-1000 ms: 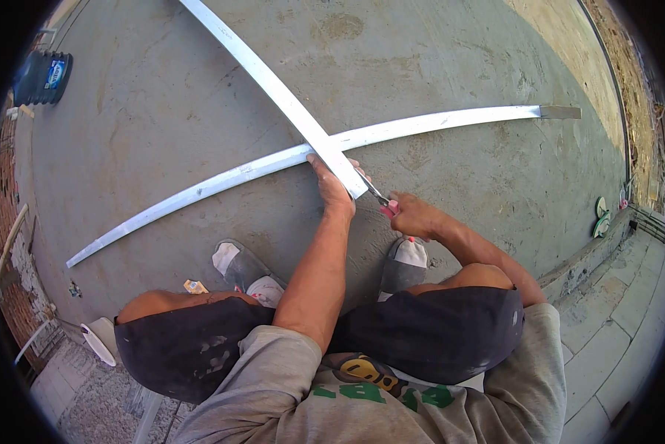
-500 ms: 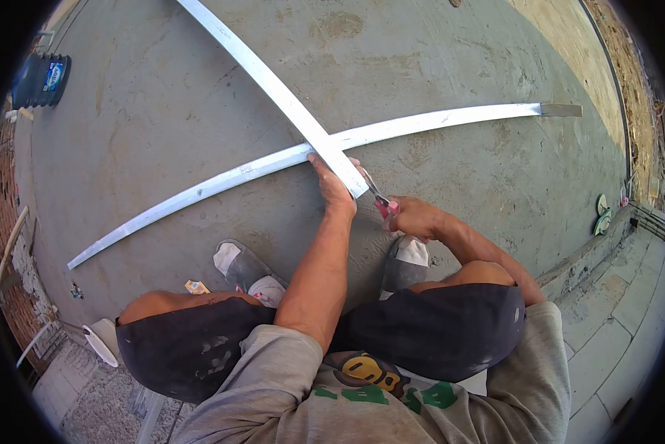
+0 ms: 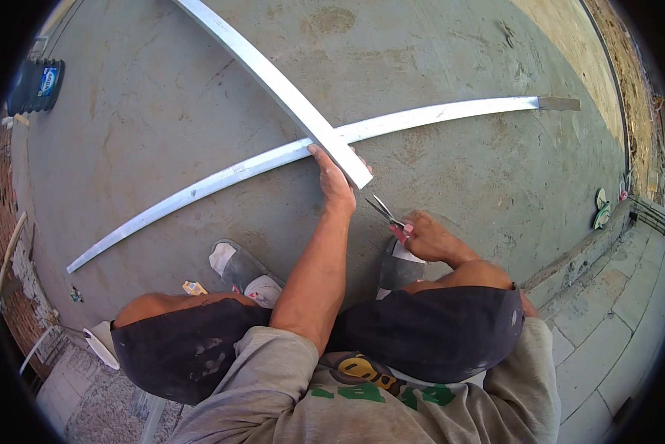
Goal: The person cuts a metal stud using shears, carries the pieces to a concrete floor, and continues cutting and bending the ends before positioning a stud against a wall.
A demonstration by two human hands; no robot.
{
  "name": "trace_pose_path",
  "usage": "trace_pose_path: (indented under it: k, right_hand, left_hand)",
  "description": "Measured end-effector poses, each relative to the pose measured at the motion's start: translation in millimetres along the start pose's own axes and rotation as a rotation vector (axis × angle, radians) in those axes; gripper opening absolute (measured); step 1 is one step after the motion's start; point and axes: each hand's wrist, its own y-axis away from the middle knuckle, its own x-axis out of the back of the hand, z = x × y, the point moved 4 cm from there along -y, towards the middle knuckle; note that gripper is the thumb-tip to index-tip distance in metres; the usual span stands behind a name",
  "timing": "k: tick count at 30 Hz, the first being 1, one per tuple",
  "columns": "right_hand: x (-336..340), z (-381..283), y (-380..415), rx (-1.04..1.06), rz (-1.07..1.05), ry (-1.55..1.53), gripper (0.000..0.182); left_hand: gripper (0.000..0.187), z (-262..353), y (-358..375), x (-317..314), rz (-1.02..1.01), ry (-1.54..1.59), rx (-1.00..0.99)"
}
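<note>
My left hand (image 3: 335, 183) is wrapped around the near end of a long, pale metal profile (image 3: 277, 85), fingers underneath and thumb along its left side. That profile runs up to the far left and crosses over a second metal profile (image 3: 221, 175) lying on the floor. Just right of the held end, my right hand (image 3: 434, 238) grips tin snips (image 3: 388, 214) by their red handles. The blades stand apart in a V, pointing up and left, clear of the profile's end.
Grey concrete floor (image 3: 162, 118) spreads around me. A dark jug (image 3: 36, 85) stands far left, flip-flops (image 3: 602, 209) lie at right by a low step (image 3: 576, 263). A small yellow packet (image 3: 194, 287) is near my left foot. Bricks (image 3: 21, 296) edge the left.
The snips have come away from the end of the held profile, down and right with my right hand, and their blades now show apart. My left hand keeps its hold; the profile's end has shifted slightly.
</note>
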Motion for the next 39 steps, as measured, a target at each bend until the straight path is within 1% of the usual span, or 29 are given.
trace_pose_path:
  k: [1,2,3,4,7,9,13,15,16,18,22,24,27,30,31,34,37,39]
  right_hand:
    - [1,-7,1,0.012,0.020,-0.061,0.031]
    - [0,-8,-1,-0.018,-0.016,-0.098,0.030]
    - [2,-7,-3,-0.049,-0.054,-0.132,0.030]
    - [6,-8,-6,-0.080,-0.091,-0.163,0.031]
    - [22,-19,-2,-0.140,-0.171,-0.150,0.043]
    - [20,-10,-5,-0.121,-0.109,-0.086,0.043]
    - [10,6,-12,-0.025,-0.018,0.003,0.040]
    - [3,6,-12,0.018,0.143,0.076,0.036]
    - [2,5,-11,0.042,0.222,0.113,0.034]
    - [2,-1,-11,0.045,0.268,0.083,0.029]
    - [4,-3,-15,0.084,0.409,0.100,0.023]
    - [7,-5,-13,0.087,0.440,0.176,0.023]
    - [12,-10,-10,0.073,0.479,0.224,0.025]
    - [12,-10,-9,0.074,0.524,0.191,0.026]
    - [12,-10,-9,0.079,0.540,0.175,0.026]
    - [11,-8,-13,0.094,0.545,0.133,0.027]
    - [12,-9,-21,0.034,0.438,0.019,0.028]
    - [15,-9,-28,0.007,0.289,-0.077,0.031]
  left_hand:
    - [0.094,-3,-5,1,0.024,-0.085,-0.031]
    - [0.103,-8,-8,1,0.047,-0.168,-0.061]
    - [0.108,7,13,-13,0.102,-0.205,-0.080]
    - [0.107,5,11,-14,0.075,-0.240,-0.086]
    - [0.101,9,10,-11,0.021,-0.360,-0.101]
    - [0.097,11,13,-9,0.006,-0.470,-0.107]
    - [0.090,13,16,-14,0.027,-0.420,-0.170]
    - [0.086,16,16,-16,0.032,-0.439,-0.204]
    - [0.085,16,17,-17,-0.001,-0.466,-0.156]
    - [0.083,15,19,-16,-0.067,-0.521,-0.058]
    - [0.078,10,14,-21,-0.203,-0.360,0.003]
    - [0.075,11,16,-25,-0.266,-0.236,0.013]
    - [0.076,13,18,-30,-0.339,-0.202,0.039]
    - [0.082,7,10,-26,-0.296,-0.246,0.004]
    - [0.082,7,9,-24,-0.276,-0.274,0.002]
    - [0.082,5,8,-19,-0.219,-0.353,-0.010]
    - [0.085,7,10,-18,-0.141,-0.405,-0.056]
    - [0.087,5,14,-20,-0.061,-0.423,-0.102]
